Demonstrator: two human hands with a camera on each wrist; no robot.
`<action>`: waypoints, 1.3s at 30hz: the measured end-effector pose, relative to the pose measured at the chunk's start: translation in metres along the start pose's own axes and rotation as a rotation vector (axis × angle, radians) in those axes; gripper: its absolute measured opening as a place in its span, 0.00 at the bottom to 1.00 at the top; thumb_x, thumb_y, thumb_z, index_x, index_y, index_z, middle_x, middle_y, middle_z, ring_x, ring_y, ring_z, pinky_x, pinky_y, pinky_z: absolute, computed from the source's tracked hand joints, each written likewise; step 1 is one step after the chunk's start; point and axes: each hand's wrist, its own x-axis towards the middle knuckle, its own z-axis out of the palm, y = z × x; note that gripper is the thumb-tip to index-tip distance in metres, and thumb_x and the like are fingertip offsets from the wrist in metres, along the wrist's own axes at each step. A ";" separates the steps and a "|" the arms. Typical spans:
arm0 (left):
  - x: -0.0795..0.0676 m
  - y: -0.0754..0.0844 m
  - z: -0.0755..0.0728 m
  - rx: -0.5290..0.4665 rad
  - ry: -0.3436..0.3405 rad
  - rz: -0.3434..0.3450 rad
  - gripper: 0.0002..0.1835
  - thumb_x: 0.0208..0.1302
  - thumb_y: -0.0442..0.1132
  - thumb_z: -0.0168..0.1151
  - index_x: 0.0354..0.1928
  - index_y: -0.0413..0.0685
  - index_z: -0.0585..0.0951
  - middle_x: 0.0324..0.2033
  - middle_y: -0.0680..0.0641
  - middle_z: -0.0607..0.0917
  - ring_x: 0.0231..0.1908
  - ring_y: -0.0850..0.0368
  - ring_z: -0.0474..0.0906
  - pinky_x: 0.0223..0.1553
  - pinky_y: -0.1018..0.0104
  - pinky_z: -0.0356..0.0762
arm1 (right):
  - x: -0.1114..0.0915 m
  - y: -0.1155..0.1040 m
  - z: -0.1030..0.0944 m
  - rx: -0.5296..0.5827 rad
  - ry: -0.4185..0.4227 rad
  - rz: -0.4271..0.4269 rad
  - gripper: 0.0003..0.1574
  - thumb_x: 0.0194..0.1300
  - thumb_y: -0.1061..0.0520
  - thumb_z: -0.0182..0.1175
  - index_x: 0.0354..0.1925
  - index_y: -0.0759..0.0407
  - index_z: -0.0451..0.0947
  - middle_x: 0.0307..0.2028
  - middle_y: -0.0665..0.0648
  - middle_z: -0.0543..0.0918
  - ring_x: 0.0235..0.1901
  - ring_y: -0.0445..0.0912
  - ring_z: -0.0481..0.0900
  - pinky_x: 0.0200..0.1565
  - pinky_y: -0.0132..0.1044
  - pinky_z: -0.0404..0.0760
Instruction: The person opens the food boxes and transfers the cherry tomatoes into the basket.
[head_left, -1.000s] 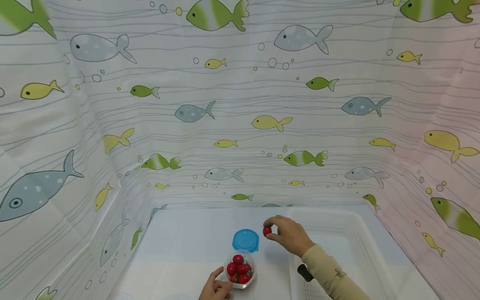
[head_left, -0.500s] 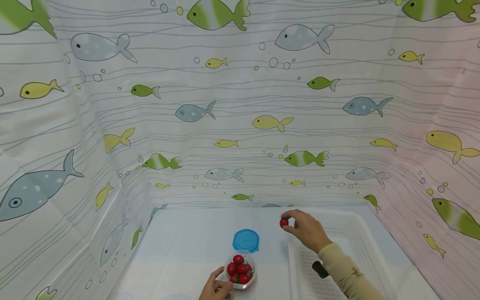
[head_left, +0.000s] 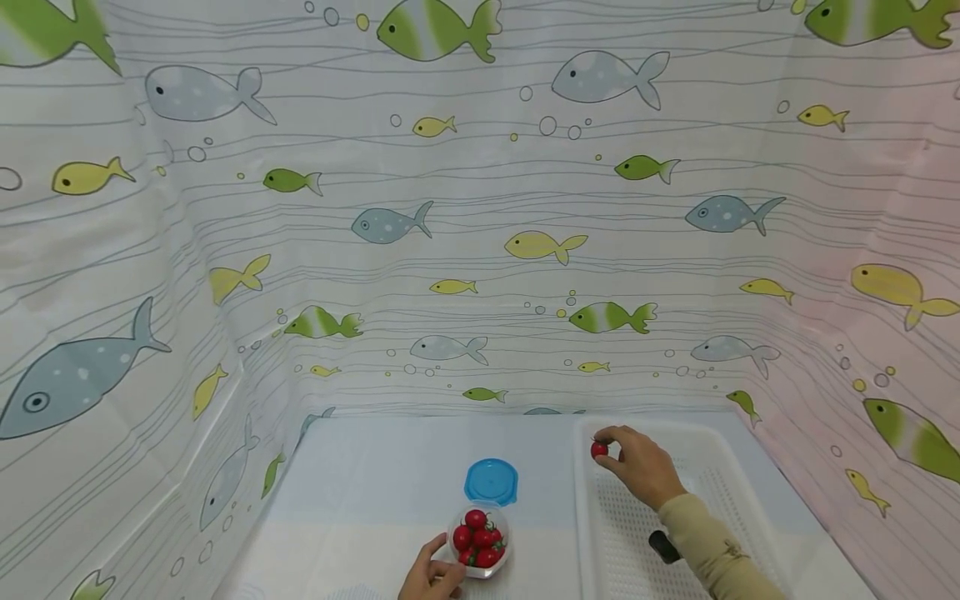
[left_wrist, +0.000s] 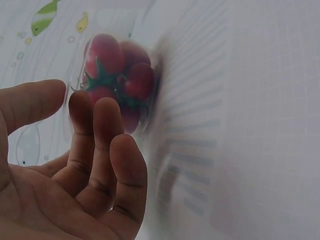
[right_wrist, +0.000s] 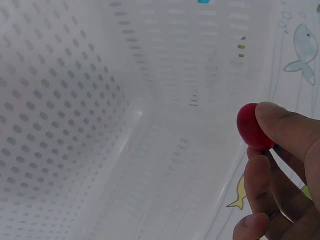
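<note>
Bench [head_left: 352,483]: 1, white, lower centre of the head view.
Perforated basket [head_left: 626,527]: 1, lower right.
Right hand [head_left: 641,468]: 1, grip pinching 1 tomato [head_left: 599,450] above the basket's upper left; a light pinch, well clear of the rim, should best spare the skin.
Left hand [head_left: 431,577]: 1, lower centre, grip relaxed, fingertips at the container.
Clear container [head_left: 480,572]: 1, lower centre; at least 6 tomatoes [head_left: 483,538] inside.
Blue lid [head_left: 492,481]: 1, just above the container.

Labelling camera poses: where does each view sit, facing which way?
Head: on head, forward and down at tub and basket; left grip, right grip and sleeve show.
Left wrist: on that wrist, facing the tomatoes; left grip shows.
Right wrist: on that wrist, facing into basket; right grip and held tomato show.
Shared: held tomato, in head and right wrist.
</note>
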 end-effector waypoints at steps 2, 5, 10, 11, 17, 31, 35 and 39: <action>0.000 0.000 0.000 0.000 0.002 0.001 0.50 0.68 0.54 0.65 0.69 0.17 0.53 0.34 0.48 0.86 0.34 0.54 0.83 0.38 0.56 0.83 | -0.001 0.006 0.002 -0.002 -0.015 0.001 0.20 0.58 0.54 0.76 0.50 0.51 0.84 0.42 0.46 0.85 0.31 0.41 0.73 0.30 0.38 0.74; 0.000 0.000 0.000 -0.007 0.002 0.005 0.50 0.68 0.54 0.65 0.69 0.17 0.53 0.34 0.48 0.86 0.34 0.54 0.83 0.38 0.57 0.82 | -0.003 0.014 0.004 -0.003 -0.042 0.021 0.20 0.58 0.54 0.75 0.49 0.52 0.84 0.42 0.47 0.86 0.31 0.41 0.74 0.31 0.38 0.75; 0.000 0.000 -0.001 -0.013 -0.004 0.008 0.49 0.69 0.54 0.65 0.69 0.18 0.53 0.34 0.48 0.86 0.34 0.54 0.83 0.38 0.58 0.82 | -0.005 0.022 0.011 0.021 -0.103 0.072 0.19 0.60 0.54 0.75 0.50 0.53 0.84 0.42 0.47 0.86 0.32 0.41 0.75 0.33 0.40 0.76; 0.000 0.001 -0.001 -0.014 -0.003 0.006 0.49 0.69 0.53 0.65 0.69 0.18 0.53 0.34 0.48 0.86 0.34 0.55 0.83 0.38 0.58 0.82 | -0.005 0.023 0.012 0.023 -0.111 0.076 0.19 0.60 0.55 0.74 0.49 0.53 0.84 0.42 0.48 0.86 0.33 0.41 0.76 0.33 0.41 0.77; -0.001 0.000 -0.002 -0.023 -0.007 0.004 0.49 0.69 0.53 0.65 0.69 0.18 0.53 0.35 0.48 0.85 0.34 0.54 0.83 0.38 0.58 0.82 | -0.005 0.032 0.022 -0.002 -0.155 0.080 0.17 0.59 0.55 0.75 0.46 0.54 0.84 0.40 0.49 0.87 0.39 0.49 0.83 0.39 0.51 0.81; -0.002 0.002 0.001 -0.025 0.022 0.010 0.44 0.70 0.47 0.64 0.68 0.18 0.55 0.33 0.48 0.86 0.32 0.54 0.83 0.36 0.59 0.82 | -0.008 0.049 0.040 -0.066 -0.189 0.069 0.14 0.59 0.55 0.74 0.43 0.53 0.84 0.37 0.50 0.87 0.41 0.52 0.85 0.39 0.53 0.82; -0.002 0.002 0.000 -0.036 0.016 0.042 0.43 0.70 0.45 0.64 0.68 0.17 0.55 0.33 0.48 0.86 0.32 0.54 0.84 0.34 0.58 0.82 | -0.009 0.052 0.041 -0.073 -0.193 0.069 0.15 0.59 0.55 0.74 0.44 0.54 0.84 0.39 0.50 0.87 0.42 0.52 0.84 0.40 0.54 0.82; -0.002 0.001 0.000 -0.040 0.010 0.049 0.44 0.70 0.46 0.65 0.68 0.17 0.55 0.33 0.48 0.86 0.32 0.53 0.84 0.35 0.58 0.82 | -0.009 0.052 0.039 -0.069 -0.204 0.070 0.18 0.59 0.55 0.74 0.47 0.56 0.84 0.41 0.52 0.87 0.43 0.54 0.84 0.40 0.55 0.82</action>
